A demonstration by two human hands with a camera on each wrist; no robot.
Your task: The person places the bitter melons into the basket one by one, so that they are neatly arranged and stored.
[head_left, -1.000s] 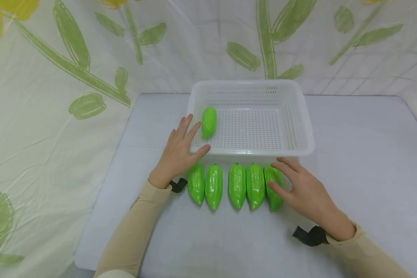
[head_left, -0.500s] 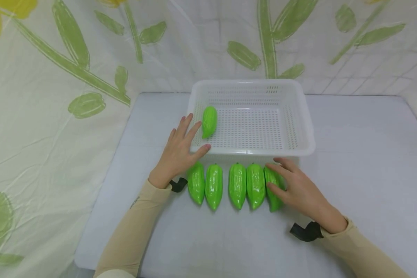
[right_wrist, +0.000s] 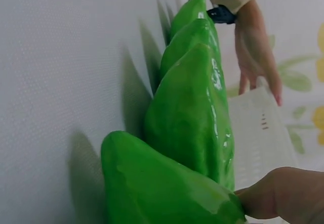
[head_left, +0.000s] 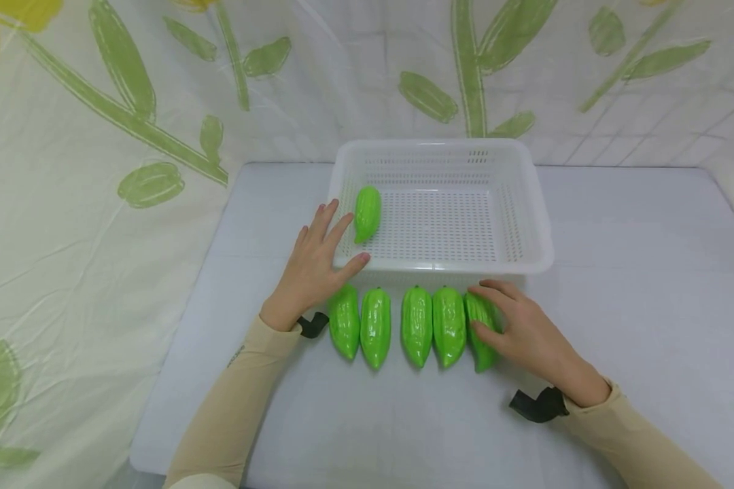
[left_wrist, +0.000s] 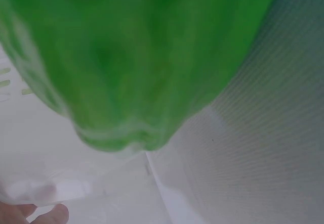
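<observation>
Bitter gourd (head_left: 478, 331), glossy green plastic, lying rightmost in a row of five on the white table (head_left: 618, 285), just in front of a white perforated basket (head_left: 535, 231). Right hand (head_left: 526, 333) closing over it, thumb and fingers curling round its upper half, grip narrow and pinching the gourd. Left hand (head_left: 312, 268) resting flat, fingers straight, against the basket's near left corner, holding nothing. Sixth gourd (head_left: 367, 214) lying inside the basket at its left. Likely handling as light, stiff and slippery; probably best gripping across the thick ridged middle.
</observation>
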